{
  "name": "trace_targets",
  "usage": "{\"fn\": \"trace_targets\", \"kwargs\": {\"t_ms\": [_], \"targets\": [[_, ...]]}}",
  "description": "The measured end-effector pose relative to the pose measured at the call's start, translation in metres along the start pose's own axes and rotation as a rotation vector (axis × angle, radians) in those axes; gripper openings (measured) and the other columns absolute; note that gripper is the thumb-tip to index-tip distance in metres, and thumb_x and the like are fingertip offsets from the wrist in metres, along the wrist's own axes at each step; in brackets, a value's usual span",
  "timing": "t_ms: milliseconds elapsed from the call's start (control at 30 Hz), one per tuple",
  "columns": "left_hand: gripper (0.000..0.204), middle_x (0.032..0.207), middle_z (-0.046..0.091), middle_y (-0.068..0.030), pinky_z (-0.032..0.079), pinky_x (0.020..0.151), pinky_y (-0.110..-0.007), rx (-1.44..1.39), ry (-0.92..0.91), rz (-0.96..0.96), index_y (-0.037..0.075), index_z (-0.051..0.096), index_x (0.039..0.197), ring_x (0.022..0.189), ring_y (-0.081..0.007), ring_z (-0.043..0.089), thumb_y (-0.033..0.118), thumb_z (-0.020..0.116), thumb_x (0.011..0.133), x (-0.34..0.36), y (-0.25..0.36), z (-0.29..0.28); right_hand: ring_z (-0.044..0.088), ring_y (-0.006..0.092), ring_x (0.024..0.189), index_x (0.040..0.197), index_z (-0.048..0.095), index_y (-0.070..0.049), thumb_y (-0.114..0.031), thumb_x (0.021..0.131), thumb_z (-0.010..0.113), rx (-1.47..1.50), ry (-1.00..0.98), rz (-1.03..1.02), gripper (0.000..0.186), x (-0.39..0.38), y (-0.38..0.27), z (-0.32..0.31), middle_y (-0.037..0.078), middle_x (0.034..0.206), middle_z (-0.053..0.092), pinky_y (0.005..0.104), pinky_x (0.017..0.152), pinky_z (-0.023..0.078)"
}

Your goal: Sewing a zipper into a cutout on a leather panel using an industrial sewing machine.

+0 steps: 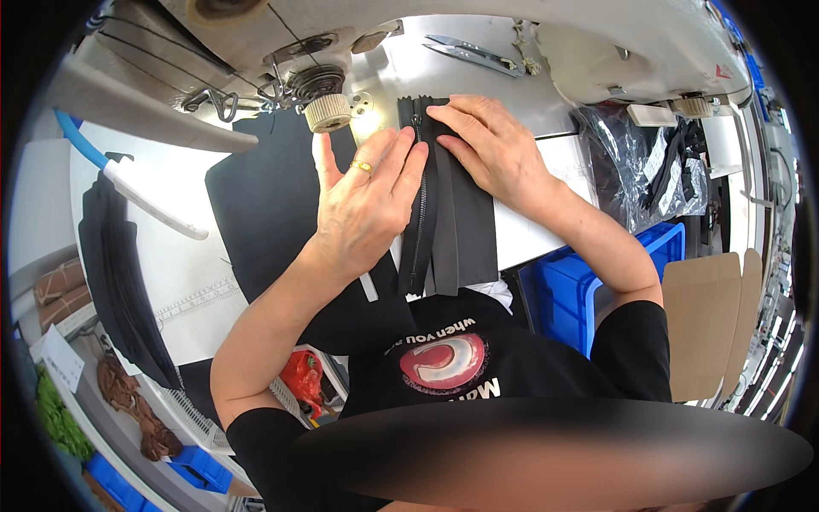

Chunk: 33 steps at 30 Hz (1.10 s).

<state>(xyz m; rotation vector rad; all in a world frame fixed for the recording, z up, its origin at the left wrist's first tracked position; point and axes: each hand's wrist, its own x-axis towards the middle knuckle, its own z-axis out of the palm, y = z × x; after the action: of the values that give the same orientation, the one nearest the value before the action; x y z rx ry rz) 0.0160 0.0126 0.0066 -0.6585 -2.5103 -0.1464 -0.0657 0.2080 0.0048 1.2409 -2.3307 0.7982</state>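
Observation:
A black zipper (421, 218) lies lengthwise over black fabric pieces on the sewing machine's bed, its slider near the far end. My left hand (363, 205), with a ring on one finger, rests palm down with fingers spread. Its fingertips touch the zipper's left edge; the thumb is hidden. My right hand (499, 149) has its fingers stretched out, tips on the fabric just right of the zipper's far end. A wide black fabric panel (256, 196) lies under and left of my left hand. A black fabric strip (473, 230) runs along the zipper's right side.
The sewing machine head (328, 111) hangs just beyond my left fingers. Metal scissors (478, 55) lie farther back. Stacked black strips (115, 256) are at left, near a printed ruler (200, 299). At right are a clear plastic bag (631, 162), a blue crate (563, 299) and cardboard (704, 320).

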Motion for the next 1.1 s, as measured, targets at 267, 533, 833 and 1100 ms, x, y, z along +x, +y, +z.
{"fn": "trace_targets", "kwargs": {"t_ms": [267,533,833,1100], "targets": [[0.034,0.117,0.065,0.0029,0.009,0.111,-0.064,0.001,-0.074,-0.031,0.013,0.068,0.113,0.116,-0.0138,0.054,0.011,0.063,0.079,0.001,-0.001,-0.002,0.062,0.0290,0.091,0.111,0.064,-0.006,-0.004,0.077,0.070,-0.022,-0.028,-0.014,0.035,0.003,-0.002,0.000,0.011,0.102,0.060,0.0362,0.072,0.054],[0.033,0.120,0.062,0.0025,0.016,0.108,-0.065,-0.200,-0.094,-0.115,0.010,0.068,0.109,0.114,-0.0158,0.055,0.005,0.064,0.077,0.006,-0.007,-0.004,0.060,0.0289,0.088,0.115,0.064,-0.008,0.000,0.079,0.068,-0.028,-0.088,0.022,0.038,-0.005,-0.002,0.000,0.009,0.103,0.059,0.0360,0.072,0.052],[0.020,0.111,0.063,0.0031,0.023,0.104,-0.066,-0.198,0.068,0.002,0.009,0.067,0.099,0.114,-0.0215,0.053,0.011,0.066,0.079,0.008,-0.025,0.011,0.060,0.0278,0.093,0.104,0.065,-0.007,-0.009,0.075,0.069,-0.052,0.015,-0.145,0.029,0.016,-0.021,-0.022,0.009,0.102,0.061,0.0359,0.077,0.049],[0.018,0.110,0.067,0.0062,0.023,0.104,-0.059,-0.202,0.019,-0.039,0.012,0.069,0.104,0.112,-0.0203,0.055,0.017,0.066,0.087,0.007,-0.029,0.013,0.061,0.0243,0.087,0.091,0.062,0.003,-0.011,0.068,0.066,0.087,-0.274,-0.314,0.028,-0.032,-0.106,-0.023,0.012,0.095,0.061,0.0324,0.076,0.050]]}}
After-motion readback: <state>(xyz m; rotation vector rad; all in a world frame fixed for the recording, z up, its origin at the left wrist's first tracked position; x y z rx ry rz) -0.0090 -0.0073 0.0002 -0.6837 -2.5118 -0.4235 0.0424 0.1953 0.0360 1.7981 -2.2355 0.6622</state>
